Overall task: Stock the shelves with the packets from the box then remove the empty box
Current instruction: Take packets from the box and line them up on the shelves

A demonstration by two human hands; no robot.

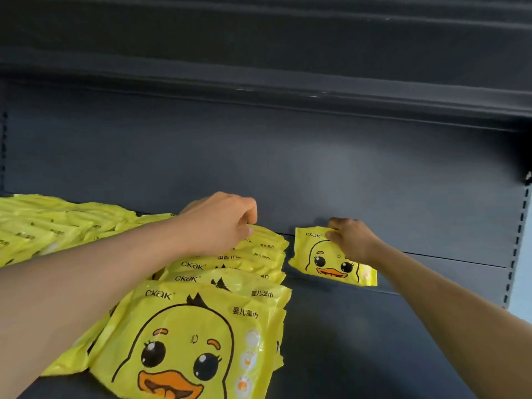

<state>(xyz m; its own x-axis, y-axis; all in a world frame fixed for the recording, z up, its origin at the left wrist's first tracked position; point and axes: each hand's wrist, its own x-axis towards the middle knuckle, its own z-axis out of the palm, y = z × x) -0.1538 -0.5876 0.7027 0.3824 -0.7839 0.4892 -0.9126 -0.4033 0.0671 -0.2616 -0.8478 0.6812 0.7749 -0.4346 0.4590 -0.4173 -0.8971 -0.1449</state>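
Note:
Yellow packets printed with a duck face fill the left half of a dark shelf (359, 341). A row of them (207, 326) leans back from the front edge, one behind another. My left hand (221, 223) reaches over this row and pinches the top edge of the rearmost packet (267, 240). A single packet (331, 260) stands alone to the right, against the shelf's back wall. My right hand (351, 240) grips its top edge. The box is not in view.
More yellow packets (43, 226) lie stacked at the far left of the shelf. The shelf above (288, 82) overhangs close overhead. A perforated upright (515, 249) bounds the shelf on the right. Bare shelf floor lies to the right of the row.

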